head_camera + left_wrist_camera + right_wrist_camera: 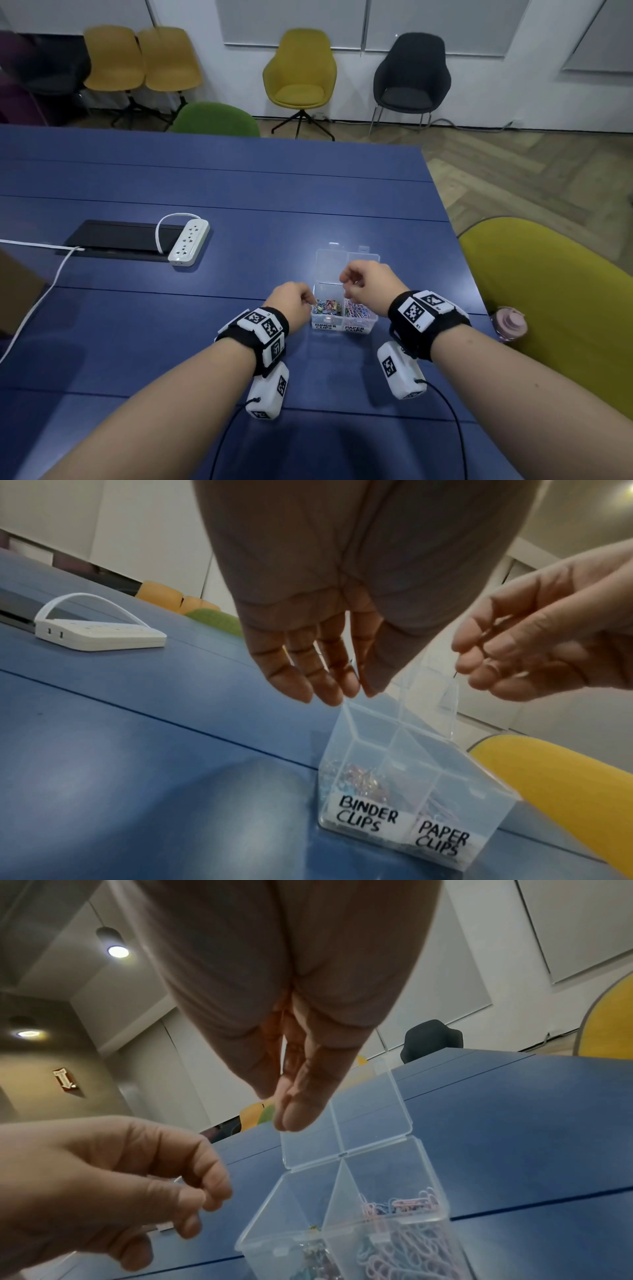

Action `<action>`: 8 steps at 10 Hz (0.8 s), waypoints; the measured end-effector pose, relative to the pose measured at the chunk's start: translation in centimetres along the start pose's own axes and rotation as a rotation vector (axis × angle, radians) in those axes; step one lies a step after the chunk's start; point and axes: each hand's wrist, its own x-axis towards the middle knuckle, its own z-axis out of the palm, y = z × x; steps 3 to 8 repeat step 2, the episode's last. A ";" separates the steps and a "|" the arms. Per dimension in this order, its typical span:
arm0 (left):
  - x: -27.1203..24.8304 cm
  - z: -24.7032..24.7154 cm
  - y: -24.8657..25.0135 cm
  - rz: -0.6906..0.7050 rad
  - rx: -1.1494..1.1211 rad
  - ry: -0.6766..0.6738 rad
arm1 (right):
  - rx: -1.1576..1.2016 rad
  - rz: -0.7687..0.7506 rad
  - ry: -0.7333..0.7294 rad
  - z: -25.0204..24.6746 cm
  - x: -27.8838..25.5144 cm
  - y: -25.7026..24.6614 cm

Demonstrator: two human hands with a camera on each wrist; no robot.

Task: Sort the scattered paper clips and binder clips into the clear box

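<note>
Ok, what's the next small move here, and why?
Probably fold the open lid down onto the clear box. Both labelled compartments hold clips, no loose clips show on the table, and the right hand hovers by the lid.

One clear box (344,320) with two labelled compartments, one power strip (189,247), two hands.

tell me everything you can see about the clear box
The box is clear plastic, with two compartments and a hinged lid standing open behind. White labels read BINDER CLIPS and PAPER CLIPS. The labelled binder side holds mixed-colour binder clips, the other pastel paper clips. It sits upright on the blue table, near its right edge. Both hands hover above; the left hand is at its left rim, contact unclear.
</note>
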 end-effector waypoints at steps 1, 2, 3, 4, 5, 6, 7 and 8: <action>-0.3 -1.3 0.5 0.040 -0.017 0.038 | -0.026 -0.038 0.051 -0.9 -1.6 0.5; -0.6 -2.9 1.0 0.049 -0.149 0.104 | 0.090 -0.074 0.180 -1.9 -3.3 1.3; -0.6 -2.9 1.0 0.049 -0.149 0.104 | 0.090 -0.074 0.180 -1.9 -3.3 1.3; -0.6 -2.9 1.0 0.049 -0.149 0.104 | 0.090 -0.074 0.180 -1.9 -3.3 1.3; -0.6 -2.9 1.0 0.049 -0.149 0.104 | 0.090 -0.074 0.180 -1.9 -3.3 1.3; -0.6 -2.9 1.0 0.049 -0.149 0.104 | 0.090 -0.074 0.180 -1.9 -3.3 1.3; -0.6 -2.9 1.0 0.049 -0.149 0.104 | 0.090 -0.074 0.180 -1.9 -3.3 1.3; -0.6 -2.9 1.0 0.049 -0.149 0.104 | 0.090 -0.074 0.180 -1.9 -3.3 1.3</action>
